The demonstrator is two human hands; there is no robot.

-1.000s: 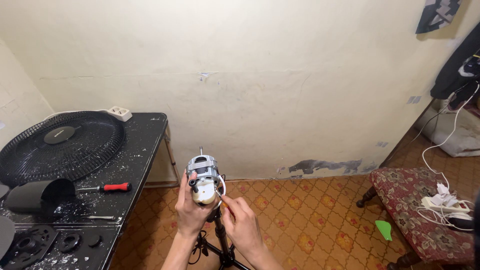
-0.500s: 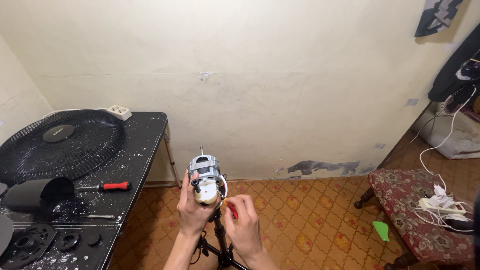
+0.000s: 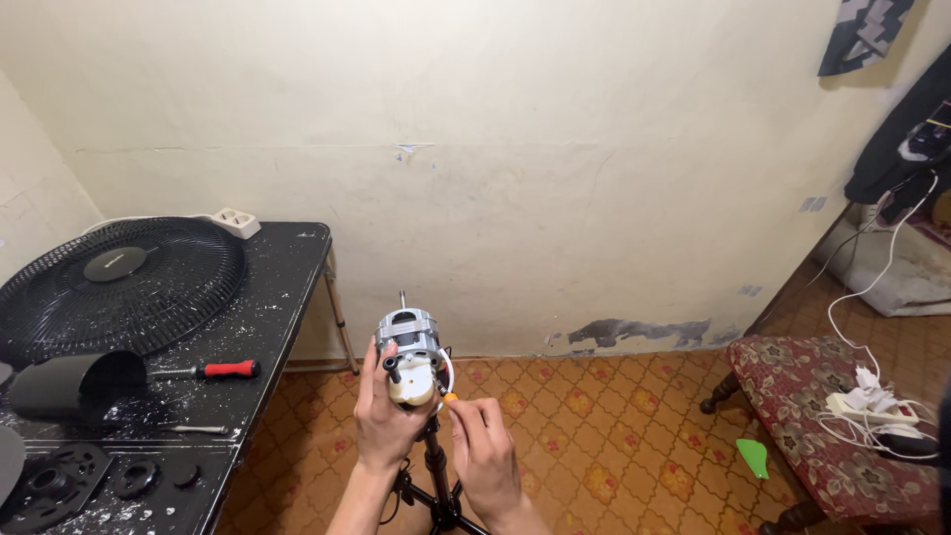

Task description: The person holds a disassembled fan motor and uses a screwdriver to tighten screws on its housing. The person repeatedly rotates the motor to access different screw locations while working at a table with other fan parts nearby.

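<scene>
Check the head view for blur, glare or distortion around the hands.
Head view: even, soft room light, no glare; fan motor, left hand and right hand reasonably sharp; wide-angle bending shows at the edges; black table reads dark but detailed.

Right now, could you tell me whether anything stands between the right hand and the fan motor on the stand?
Nothing visible does. The left hand grips the motor from its left side, and the right hand is already at the lower right of it with a small orange-tipped tool touching it. A white wire loops beside that spot.
</scene>
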